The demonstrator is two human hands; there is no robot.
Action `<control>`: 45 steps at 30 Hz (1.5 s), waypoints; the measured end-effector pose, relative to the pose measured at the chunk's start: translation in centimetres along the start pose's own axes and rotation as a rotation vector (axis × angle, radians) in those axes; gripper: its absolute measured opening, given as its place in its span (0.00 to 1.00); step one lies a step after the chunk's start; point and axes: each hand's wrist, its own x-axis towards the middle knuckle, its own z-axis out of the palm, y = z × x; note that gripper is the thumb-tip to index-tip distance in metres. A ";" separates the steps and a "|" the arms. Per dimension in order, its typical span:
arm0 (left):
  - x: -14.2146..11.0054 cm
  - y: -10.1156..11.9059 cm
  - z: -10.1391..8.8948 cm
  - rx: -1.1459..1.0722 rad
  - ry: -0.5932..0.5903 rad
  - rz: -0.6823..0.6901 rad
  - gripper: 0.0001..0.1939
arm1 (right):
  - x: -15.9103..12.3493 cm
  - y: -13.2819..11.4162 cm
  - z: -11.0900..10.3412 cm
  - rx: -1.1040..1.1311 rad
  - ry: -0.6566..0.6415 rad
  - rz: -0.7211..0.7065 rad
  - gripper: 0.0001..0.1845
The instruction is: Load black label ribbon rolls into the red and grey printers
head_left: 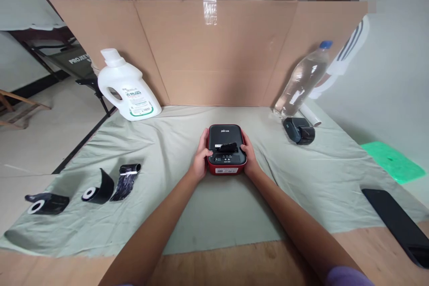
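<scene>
A red and black label printer (226, 136) sits on the grey-green cloth at the middle of the table. My left hand (201, 155) grips its left side, the thumb bent over the top edge. On the opposite side my right hand (250, 155) holds it the same way, thumb on the lid's edge. A strip of black ribbon (228, 147) pokes out of the slot across the printer's top. Whether the printer touches the cloth or is slightly raised, I cannot tell.
Loose black ribbon rolls (100, 190) lie at left. A white detergent bottle (129, 87) and a clear bottle (303, 82) lean by the cardboard screen (214, 53). Another black roll (299, 131) is at right, a phone (395, 223) near the front-right edge. A person stands behind.
</scene>
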 end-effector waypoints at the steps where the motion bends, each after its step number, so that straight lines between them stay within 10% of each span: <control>1: 0.0 0.0 0.0 -0.003 0.006 0.000 0.46 | 0.1 0.0 0.0 -0.004 -0.006 -0.006 0.39; 11: 0.3 -1.7 -0.7 0.163 -0.024 0.112 0.45 | 0.1 -0.2 0.3 0.053 0.009 -0.026 0.36; 20: -1.2 2.2 0.1 0.914 -0.129 0.526 0.19 | -0.6 0.0 0.5 0.047 0.000 -0.053 0.33; 26: -2.4 1.6 0.6 1.117 0.102 0.729 0.23 | -0.6 -0.6 0.0 -0.023 0.028 -0.032 0.32; 33: -2.8 0.5 0.3 0.956 0.105 0.656 0.21 | 2.6 -7.0 -1.9 -0.842 -0.179 -0.156 0.14; 39: -3.0 0.4 0.0 0.923 0.105 0.626 0.19 | 6.7 -9.8 2.8 -1.446 -0.741 -0.012 0.12; 45: -2.7 0.4 -0.2 0.884 0.153 0.633 0.17 | 7.7 -9.2 5.8 -1.578 -0.787 0.102 0.04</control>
